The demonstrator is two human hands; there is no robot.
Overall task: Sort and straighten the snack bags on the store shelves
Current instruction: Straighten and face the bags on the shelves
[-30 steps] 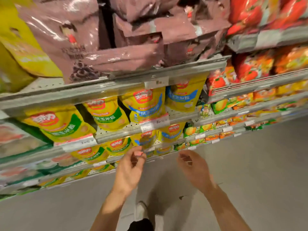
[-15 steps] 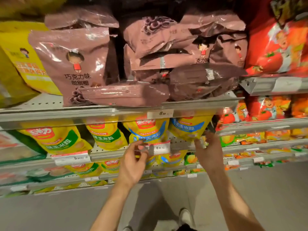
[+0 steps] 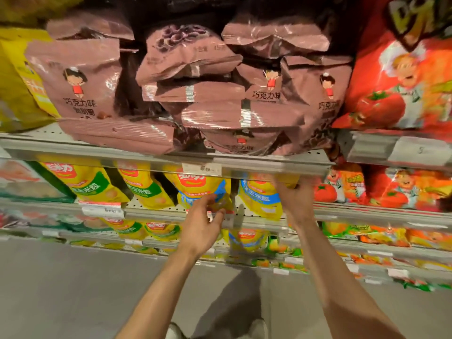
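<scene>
Yellow snack bags stand in a row on the second shelf [image 3: 156,214]. Two of them carry blue labels, the left one [image 3: 195,189] and the right one [image 3: 259,199]. My left hand [image 3: 201,225] is at the bottom edge of the left blue-labelled bag, which it pinches between thumb and curled fingers just above a price tag. My right hand [image 3: 294,200] reaches up against the right side of the other blue-labelled bag with its fingers spread and blurred near the bag's top. On the shelf above, brown chocolate snack bags [image 3: 220,94] lie in an untidy, slumped heap.
Green-labelled yellow bags [image 3: 90,184] fill the second shelf's left part. Red tomato-print bags [image 3: 401,77] occupy the shelves to the right. Lower shelves hold more yellow and orange packs. The grey aisle floor [image 3: 73,289] lies below, with my shoes at the bottom edge.
Both hands have risen from the lower shelves to the second shelf's blue-labelled yellow bags. My view has tilted up, so the brown bags fill the top.
</scene>
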